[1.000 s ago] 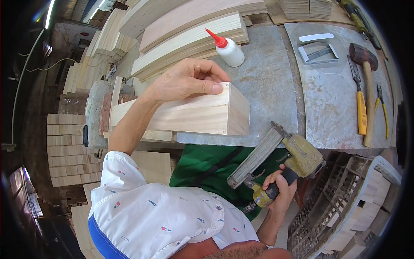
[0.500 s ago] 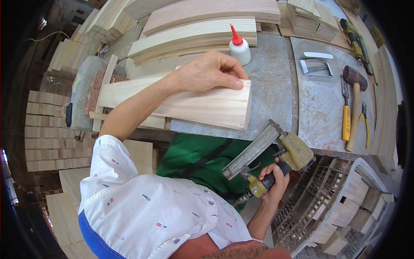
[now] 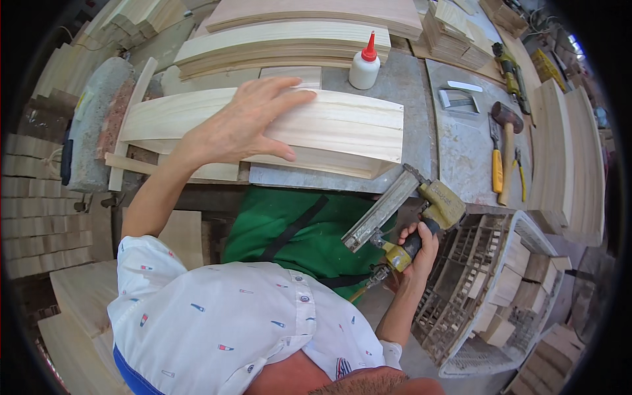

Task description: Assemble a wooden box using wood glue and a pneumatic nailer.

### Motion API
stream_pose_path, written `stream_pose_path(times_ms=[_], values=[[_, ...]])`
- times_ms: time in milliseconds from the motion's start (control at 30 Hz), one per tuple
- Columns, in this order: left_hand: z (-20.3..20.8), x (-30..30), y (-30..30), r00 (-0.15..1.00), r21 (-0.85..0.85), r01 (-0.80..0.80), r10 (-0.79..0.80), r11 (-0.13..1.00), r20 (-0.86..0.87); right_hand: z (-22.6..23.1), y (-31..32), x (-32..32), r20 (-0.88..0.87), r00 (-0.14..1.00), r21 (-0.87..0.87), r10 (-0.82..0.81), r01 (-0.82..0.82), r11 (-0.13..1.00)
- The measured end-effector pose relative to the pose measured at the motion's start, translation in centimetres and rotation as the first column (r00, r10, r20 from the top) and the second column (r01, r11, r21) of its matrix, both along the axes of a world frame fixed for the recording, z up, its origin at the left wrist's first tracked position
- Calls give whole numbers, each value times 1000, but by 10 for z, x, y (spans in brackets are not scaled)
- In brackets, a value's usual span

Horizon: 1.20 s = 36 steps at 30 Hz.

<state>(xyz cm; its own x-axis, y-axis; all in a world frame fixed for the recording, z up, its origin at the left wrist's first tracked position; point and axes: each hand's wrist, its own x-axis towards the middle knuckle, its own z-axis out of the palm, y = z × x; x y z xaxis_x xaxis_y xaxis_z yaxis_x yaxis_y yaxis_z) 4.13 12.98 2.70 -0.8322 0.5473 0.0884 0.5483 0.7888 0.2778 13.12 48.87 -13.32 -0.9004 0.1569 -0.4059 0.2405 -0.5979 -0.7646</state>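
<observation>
My left hand (image 3: 247,122) is spread over a pale wooden piece (image 3: 355,125) on the bench, with fingers apart and thumb near its front edge. Whether the palm touches the wood I cannot tell. A second board (image 3: 316,164) shows under the top one along the near side, meeting it at the right end. My right hand (image 3: 421,249) grips the handle of a yellow and black nail gun (image 3: 442,201), held in front of the bench edge, its long magazine slanting down to the left.
A white glue bottle (image 3: 364,69) with a red cap stands behind the piece, before stacked boards (image 3: 283,46). A mallet (image 3: 507,118), chisel (image 3: 497,171) and pliers (image 3: 520,172) lie at right. Below them sits a crate (image 3: 484,345) of wood blocks. A stone block (image 3: 102,125) is at left.
My left hand has let go of the piece's right end and moved left, fingers spreading. The piece now sits turned, showing the lower board. The nail gun stays in my right hand.
</observation>
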Motion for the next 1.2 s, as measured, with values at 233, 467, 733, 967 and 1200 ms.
stream_pose_path(times_ms=[233,467,733,967,1200], values=[[-14,1,-22,996,73,68,-64,995,-56,12,-1,-6,94,994,176,-51,34,984],[-17,-6,-19,997,138,48,-39,989,-67,26,-3,-19,252,967,211,-33,-21,977],[-11,-13,-16,1000,143,11,-15,990,26,109,-2,-35,326,945,587,18,-218,780],[-11,-15,-17,999,98,17,-22,995,47,209,11,-59,448,893,768,42,-409,492],[-12,-14,-19,999,73,11,-14,997,35,264,9,-79,438,890,824,126,-453,340]])
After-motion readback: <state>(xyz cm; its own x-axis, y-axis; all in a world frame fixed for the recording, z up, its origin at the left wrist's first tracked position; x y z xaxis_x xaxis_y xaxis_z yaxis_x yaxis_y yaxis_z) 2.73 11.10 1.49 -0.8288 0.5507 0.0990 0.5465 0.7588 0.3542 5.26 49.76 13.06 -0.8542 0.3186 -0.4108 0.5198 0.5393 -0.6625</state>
